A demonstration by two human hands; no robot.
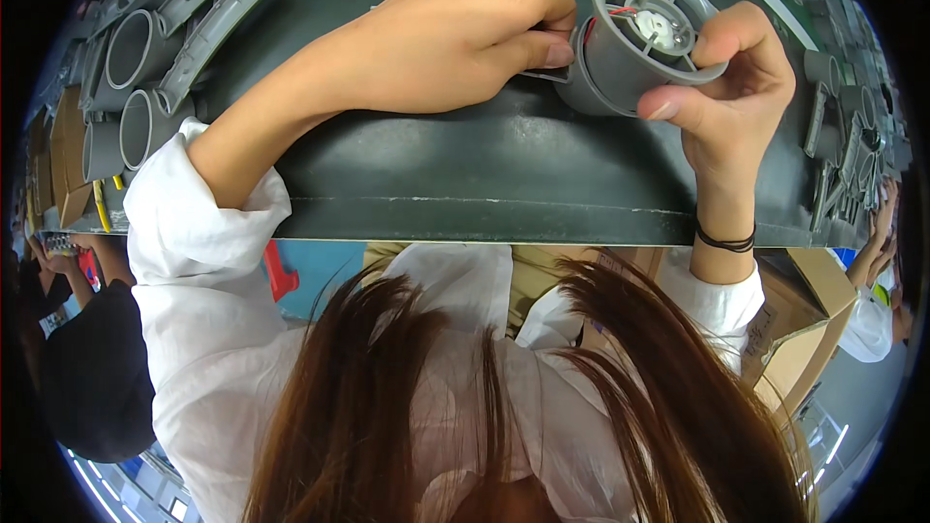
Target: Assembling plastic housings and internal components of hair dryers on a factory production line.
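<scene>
My right hand (741, 87) grips a grey round plastic housing (620, 73), tilted so its open end faces up. Within its rim, thin spokes hold a ring around a white round part (657, 31), with a bit of red wire beside it. My left hand (465, 34) is closed in a pinch at the housing's left side. A thin grey plastic piece (547, 76) shows beneath its thumb, reaching the housing's side; the rest of that piece is hidden by the hand.
On the dark green work surface (484, 160), several grey cylinders (145, 126) and long curved grey plastic pieces (208, 39) lie at the left. More grey parts (843, 136) are at the right. An open cardboard box (804, 329) stands below the right edge. Other people's arms show at both sides.
</scene>
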